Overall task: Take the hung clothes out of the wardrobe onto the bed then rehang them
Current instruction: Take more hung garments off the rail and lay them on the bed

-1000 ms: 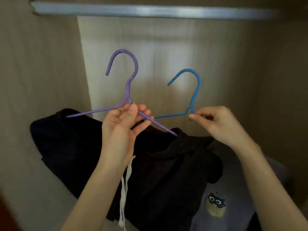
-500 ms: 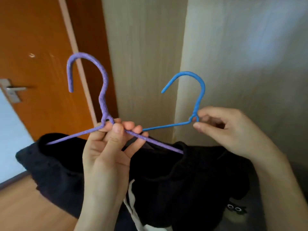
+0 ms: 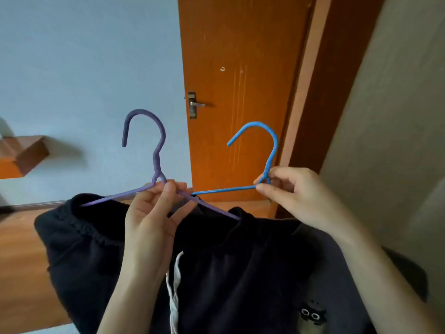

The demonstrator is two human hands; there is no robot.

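My left hand (image 3: 154,220) pinches the neck of a purple hanger (image 3: 156,165), its hook upright. Black trousers (image 3: 96,249) with an elastic waistband and a white drawstring (image 3: 174,285) hang from it. My right hand (image 3: 296,196) grips the neck of a blue hanger (image 3: 267,153), which carries a dark grey shirt (image 3: 325,297) with a small cartoon print (image 3: 311,317). The two hangers are side by side and their arms cross between my hands. The black trousers hide the shirt's left part.
An orange wooden door (image 3: 240,92) with a metal handle (image 3: 196,104) stands ahead. A pale blue wall (image 3: 84,68) is to the left, with a wooden shelf (image 3: 24,155) on it. A beige wardrobe panel (image 3: 397,116) fills the right. The wooden floor (image 3: 19,261) lies below.
My view has swung left from the wardrobe interior and rail to the door and blue wall. Both hands have kept their grip on the hangers and carried the clothes along.
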